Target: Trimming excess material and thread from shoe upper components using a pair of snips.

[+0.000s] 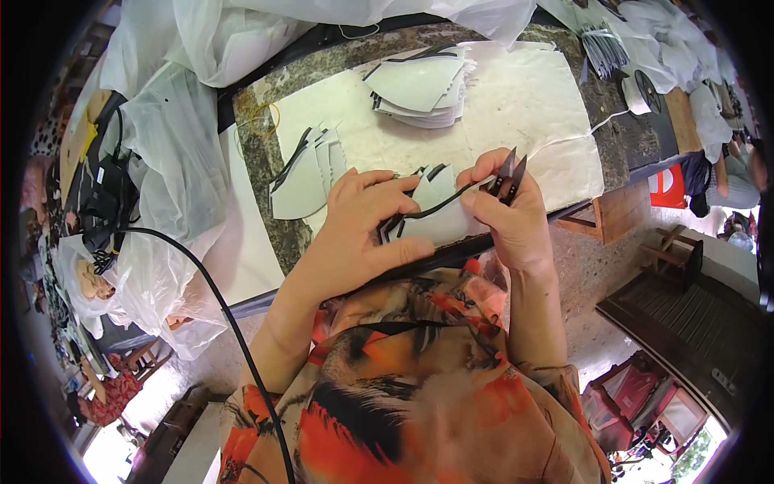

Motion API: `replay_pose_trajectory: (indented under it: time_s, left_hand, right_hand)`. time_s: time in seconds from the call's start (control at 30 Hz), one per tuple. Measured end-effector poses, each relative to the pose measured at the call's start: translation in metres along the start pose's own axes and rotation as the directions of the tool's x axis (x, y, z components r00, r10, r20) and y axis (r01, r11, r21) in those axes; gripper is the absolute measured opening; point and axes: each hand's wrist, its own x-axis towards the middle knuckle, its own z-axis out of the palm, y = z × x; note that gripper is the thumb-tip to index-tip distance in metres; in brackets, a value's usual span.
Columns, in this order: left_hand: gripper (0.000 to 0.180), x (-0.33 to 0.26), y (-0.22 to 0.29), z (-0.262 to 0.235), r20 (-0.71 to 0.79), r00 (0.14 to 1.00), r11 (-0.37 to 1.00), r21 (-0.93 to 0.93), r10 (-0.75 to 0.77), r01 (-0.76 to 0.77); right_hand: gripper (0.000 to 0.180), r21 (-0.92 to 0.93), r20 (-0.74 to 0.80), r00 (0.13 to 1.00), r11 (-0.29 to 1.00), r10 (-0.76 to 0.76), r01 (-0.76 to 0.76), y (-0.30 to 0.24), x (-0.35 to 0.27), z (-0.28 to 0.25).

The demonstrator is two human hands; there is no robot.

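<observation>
Right hand [516,211]: my fingers close round black thread snips [508,181], and thumb and forefinger pinch the end of a black edging strip [443,204].
Snips: blades apart, tips pointing away from me, long axis leaning slightly right.
White panel [448,226]: between my hands at the table's near edge; its strip slants from lower left to upper right.
Left hand [369,224]: spread over the panel's left end; whether it grips, I cannot tell.
Stacked white panels [415,89]: farther off, on pale paper [516,97].
</observation>
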Motion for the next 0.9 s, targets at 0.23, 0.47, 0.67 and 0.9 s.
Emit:
replay_pose_trajectory:
  time_s: [0.23,0.47,0.67,0.9]
  left_hand:
    - [0.015,0.002,-0.004,0.002,0.035,0.998,0.998,-0.026,-0.052,0.053]
    - [0.007,0.0,-0.007,0.002,0.03,0.996,0.99,-0.109,-0.086,0.089]
    - [0.012,-0.001,0.001,-0.018,0.0,0.996,0.979,-0.188,-0.085,0.083]
    - [0.021,0.014,0.035,-0.024,0.149,0.914,0.864,-0.299,-0.377,0.405]
  right_hand:
    - [0.021,-0.051,0.021,0.999,0.998,-0.037,0.038,0.012,-0.002,0.004]
    - [0.021,0.159,-0.041,0.99,0.979,0.132,-0.124,0.012,-0.001,0.005]
    - [0.024,0.164,-0.045,0.99,0.978,0.137,-0.128,0.005,-0.002,0.0]
    - [0.023,-0.121,0.159,0.986,0.992,0.041,-0.022,-0.008,-0.007,0.019]
